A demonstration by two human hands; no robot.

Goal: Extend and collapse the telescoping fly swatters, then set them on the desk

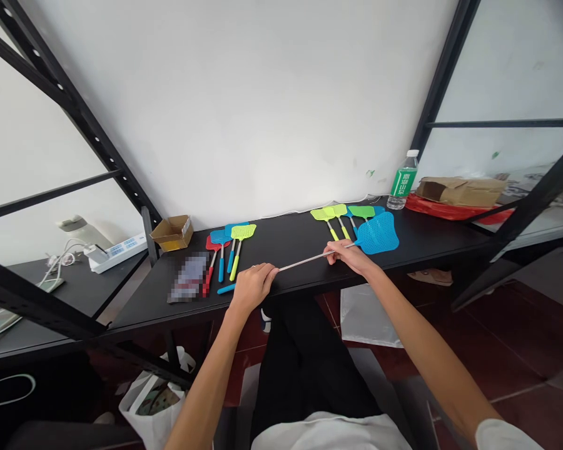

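A blue fly swatter (378,234) with a long, drawn-out metal rod is held across the front of the black table by both hands. My left hand (253,282) is closed around its handle end, and the blue grip pokes out to the left. Near the swatter's head, my right hand (346,255) pinches the rod. Left of centre lie several shorter swatters, among them a yellow-green swatter (240,240), a blue swatter (222,250) and a red swatter (210,265). Behind my right hand rests another group, with a green swatter (360,212) and a yellow-green swatter (341,219).
A small cardboard box (172,232) sits at the table's left back. The black table (291,231) also carries a water bottle (403,180) at right, beside a flattened carton (462,191) on red plastic. A power strip (119,251) lies left; black shelf posts flank both sides.
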